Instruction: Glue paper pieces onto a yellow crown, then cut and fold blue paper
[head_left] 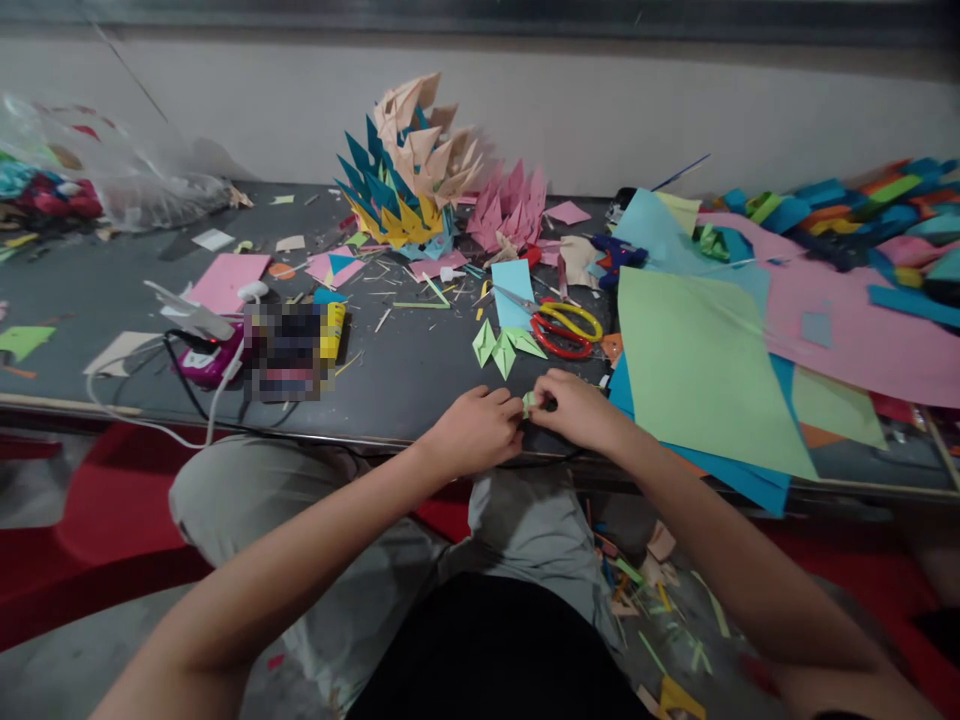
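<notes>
A small light-green paper piece [527,403] is held between the two hands, just above the front edge of the dark counter [390,385]. By the right hand [574,405] it is pinched narrowly between the thumb and the forefinger; by the left hand [480,430], whose fingers are curled, it is gripped from the other side, and it is mostly covered by the fingertips. Just beyond the hands, three folded green paper pieces [504,355] are laid like a small fan. Beside them a pair of scissors [566,325] with red and yellow handles is placed, and its blades are rested across a light-blue paper sheet [511,285]. Farther back, a layered origami model [409,175] in peach, blue and yellow is set upright near the wall, and a pink origami model [510,210] is seen at its right. On the right side, a large green paper sheet [697,350] is spread partly over a blue sheet [750,485], whose corner is hung over the edge. On the left, a purple device [210,365] with a white cable is found near a pink sheet [227,280]. Thin paper scraps are scattered between these things.
</notes>
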